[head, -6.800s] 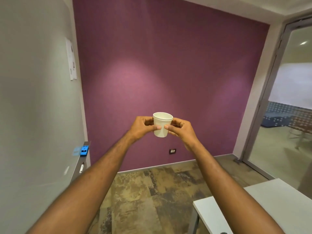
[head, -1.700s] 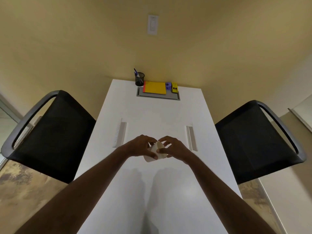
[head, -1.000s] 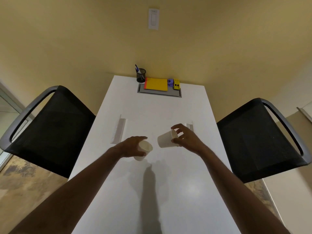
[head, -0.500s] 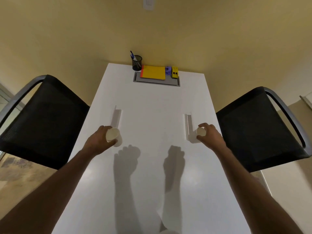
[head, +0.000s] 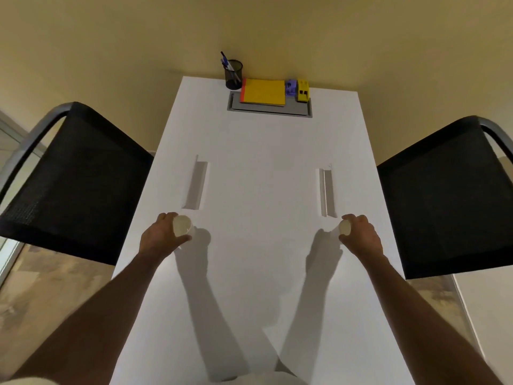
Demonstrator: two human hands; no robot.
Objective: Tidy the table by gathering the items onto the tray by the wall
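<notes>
White cups (head: 182,225) (head: 344,227) held in both hands, well apart

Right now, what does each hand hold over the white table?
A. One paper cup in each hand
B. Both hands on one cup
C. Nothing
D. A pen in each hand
A: the left hand grips one white paper cup and the right hand grips another paper cup, far apart.
</notes>
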